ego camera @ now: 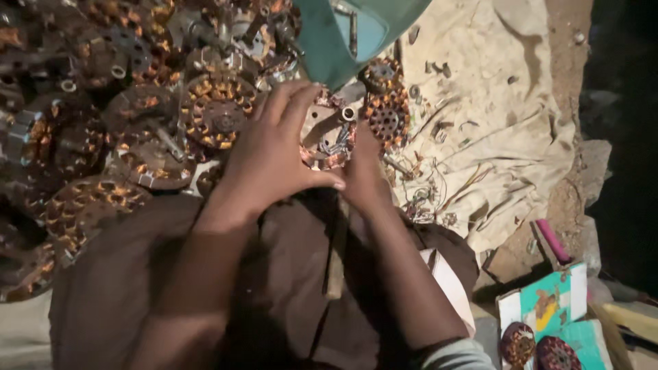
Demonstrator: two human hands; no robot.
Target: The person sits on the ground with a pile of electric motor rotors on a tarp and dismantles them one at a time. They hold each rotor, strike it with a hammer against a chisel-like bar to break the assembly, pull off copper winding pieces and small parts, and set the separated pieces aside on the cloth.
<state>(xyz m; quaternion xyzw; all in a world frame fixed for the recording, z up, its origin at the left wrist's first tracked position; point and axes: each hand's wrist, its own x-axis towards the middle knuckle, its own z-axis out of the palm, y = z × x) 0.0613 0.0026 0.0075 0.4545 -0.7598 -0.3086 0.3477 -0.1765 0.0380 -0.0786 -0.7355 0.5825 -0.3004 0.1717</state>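
Both my hands grip one round motor stator (327,137) with copper windings and a metal hub, held above my lap. My left hand (271,154) wraps over its left side, fingers spread across the top and thumb underneath. Gripping the stator's right lower edge is my right hand (362,171), partly hidden behind the part. A wooden handle (336,253) lies on my lap just below the hands.
A heap of similar copper-wound stators (103,116) fills the left and top. One more stator (385,113) sits right of the hands on a dirty cloth (493,103) strewn with wire scraps. A teal container (343,34) is above. Cardboard (555,301) with two stators lies lower right.
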